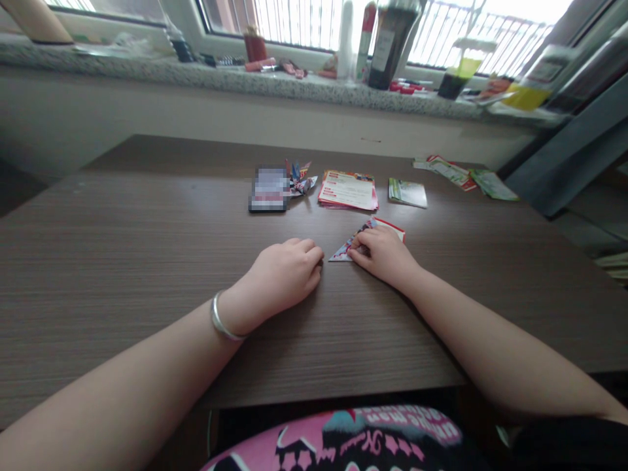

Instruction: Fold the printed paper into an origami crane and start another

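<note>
A small sheet of printed paper [342, 252], folded with a diagonal edge, lies on the table before me. One pointed corner faces left, and a white part with a red border shows at its upper right. My right hand [385, 252] rests on it, thumb and forefinger pinched together at its surface and covering much of it. Just left of the pointed corner, my left hand [289, 271] lies on the tabletop with fingers curled in, apart from the paper. Nothing shows in those fingers.
Beyond my hands on the brown table [147, 275] lie a phone [269, 188], a folded paper figure [301, 183], a card stack [348, 190], a smaller stack [408, 193] and loose cards [454, 173]. Bottles, including a dark one [390, 49], line the windowsill [206, 77].
</note>
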The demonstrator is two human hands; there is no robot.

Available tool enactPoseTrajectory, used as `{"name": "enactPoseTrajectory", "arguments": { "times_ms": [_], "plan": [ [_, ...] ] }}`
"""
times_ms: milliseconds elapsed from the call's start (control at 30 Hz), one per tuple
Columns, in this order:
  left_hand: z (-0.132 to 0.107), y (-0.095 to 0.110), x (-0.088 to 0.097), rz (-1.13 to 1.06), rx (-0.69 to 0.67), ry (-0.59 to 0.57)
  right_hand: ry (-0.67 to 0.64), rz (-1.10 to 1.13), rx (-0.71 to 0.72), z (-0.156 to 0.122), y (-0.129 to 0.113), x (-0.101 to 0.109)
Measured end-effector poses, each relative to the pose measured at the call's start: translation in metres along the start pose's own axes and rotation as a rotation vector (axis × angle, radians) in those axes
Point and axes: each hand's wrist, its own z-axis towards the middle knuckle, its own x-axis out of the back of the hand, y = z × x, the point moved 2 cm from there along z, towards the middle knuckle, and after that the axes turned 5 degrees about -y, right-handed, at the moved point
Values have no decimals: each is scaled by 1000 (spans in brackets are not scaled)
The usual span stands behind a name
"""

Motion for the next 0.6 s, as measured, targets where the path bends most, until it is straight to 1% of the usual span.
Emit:
{"name": "enactPoseTrajectory", "arguments": {
  "times_ms": [67, 133, 167, 267, 400, 433, 500, 600],
  "plan": [
    [2, -1, -4, -40, -71, 60, 27, 23, 33, 1, 0, -1],
    [3, 0, -8, -84, -235, 89, 57, 48, 81, 1, 0, -3],
    [3, 0, -11, -90, -280, 89, 76, 58, 106, 2, 1, -3],
    [3, 1, -15, -77, -273, 62, 156, 41, 168, 1, 0, 0],
    [2, 4, -13, -51, -203, 36, 309, -98, 229, -5, -5, 9],
    [2, 5, -12, -45, -189, 32, 320, -129, 250, -7, -7, 10],
    [1, 6, -10, -36, -174, 24, 279, -157, 302, -9, -11, 11],
    [1, 6, -9, -29, -171, 18, 159, -152, 354, -9, -14, 8]
  ]
}}
